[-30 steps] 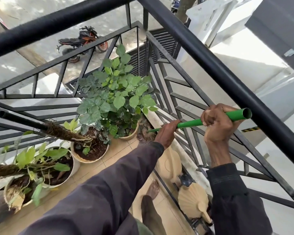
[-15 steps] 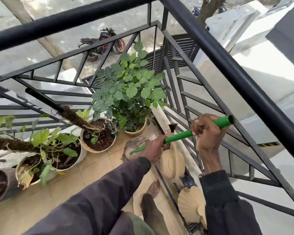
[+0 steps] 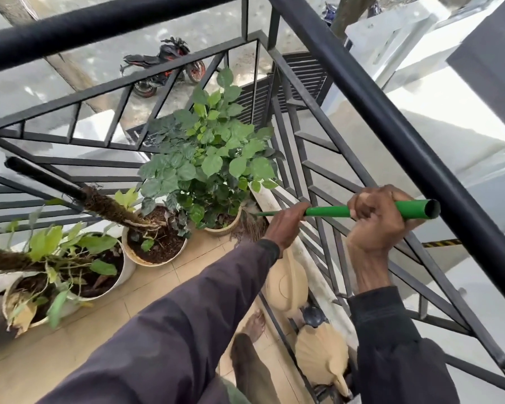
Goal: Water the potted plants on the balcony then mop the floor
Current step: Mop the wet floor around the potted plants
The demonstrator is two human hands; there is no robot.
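Note:
Both hands hold a green mop handle (image 3: 327,212) that slants down toward the balcony corner. My right hand (image 3: 375,218) grips it near its open top end, my left hand (image 3: 286,225) lower down. The brown stringy mop head (image 3: 250,228) rests on the tiled floor (image 3: 70,342) beside the leafy green potted plant (image 3: 207,161). Further potted plants (image 3: 155,240) (image 3: 67,272) stand in a row to the left along the railing. Two beige watering cans (image 3: 289,284) (image 3: 321,354) lie by the right railing.
A black metal railing (image 3: 391,126) encloses the corner, its top bar just above my right hand. A pale plank (image 3: 309,258) leans along the right railing. My bare foot (image 3: 254,328) stands on the tiles near the cans. A motorcycle (image 3: 164,68) is parked far below.
The mop head slid back from the corner onto the open tiles and then forward again beside the leafy pot. My hands followed, and the view shifted with them.

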